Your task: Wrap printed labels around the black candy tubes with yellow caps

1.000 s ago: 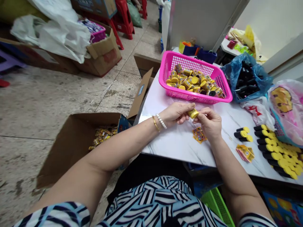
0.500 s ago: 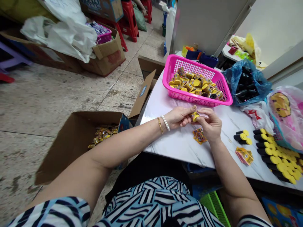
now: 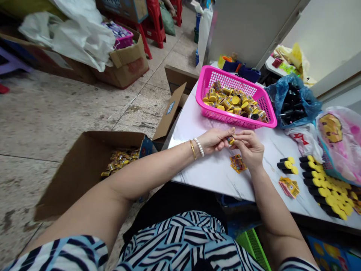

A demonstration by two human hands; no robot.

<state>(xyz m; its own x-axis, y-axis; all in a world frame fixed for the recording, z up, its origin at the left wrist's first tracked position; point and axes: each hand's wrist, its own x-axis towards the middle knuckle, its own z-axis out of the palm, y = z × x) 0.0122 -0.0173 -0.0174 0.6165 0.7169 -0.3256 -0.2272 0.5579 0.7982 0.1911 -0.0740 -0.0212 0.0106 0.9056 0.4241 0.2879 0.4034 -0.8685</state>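
Note:
My left hand and my right hand meet above the white marble-patterned table, pinching a small yellow tube between their fingertips. Fingers hide most of the tube. Just below my right hand lies a small printed wrapper. Behind both hands stands a pink plastic basket, heaped with yellow-capped tubes in printed wrap. To the right, black tubes with yellow caps lie in a row, beside a short group and folded printed wrappers.
A cardboard box on the floor at my left holds small wrapped yellow items. A blue bag of black tubes and a pink printed bag sit at the table's far right. Boxes, white plastic bags and red stools stand behind.
The yellow tube now shows less between my fingers, and my hands have drawn closer around it. The view has shifted slightly, with the basket and table sitting a little differently in the frame.

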